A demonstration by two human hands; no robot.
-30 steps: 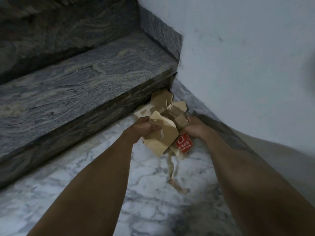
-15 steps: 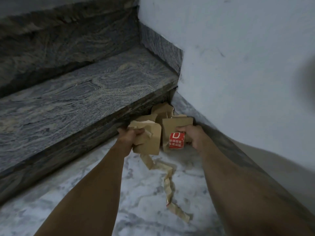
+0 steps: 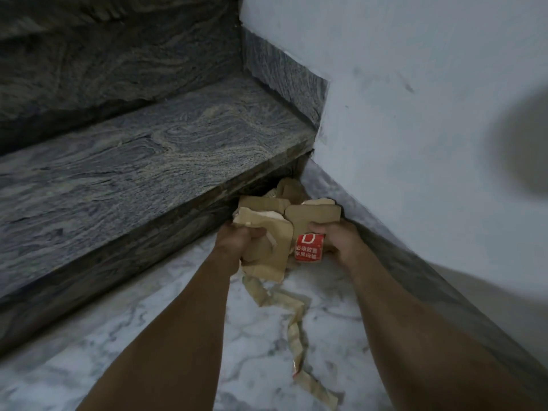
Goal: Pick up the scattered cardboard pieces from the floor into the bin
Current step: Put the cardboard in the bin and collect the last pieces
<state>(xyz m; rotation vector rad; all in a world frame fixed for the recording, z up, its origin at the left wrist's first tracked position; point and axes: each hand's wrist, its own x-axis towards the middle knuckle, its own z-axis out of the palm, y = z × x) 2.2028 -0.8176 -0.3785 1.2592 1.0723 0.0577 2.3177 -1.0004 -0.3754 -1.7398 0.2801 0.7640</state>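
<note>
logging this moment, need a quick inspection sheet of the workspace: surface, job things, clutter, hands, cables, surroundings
surface: white marble floor, grey veins
job's things: cardboard pieces bunched in the corner; one has a red label; a cardboard strip trails down onto the floor; no bin in view
clutter: nothing seen
hands: left hand grips cardboard; right hand grips the labelled piece
cables: nothing seen
surroundings: dark stone step on the left, pale wall on the right
</note>
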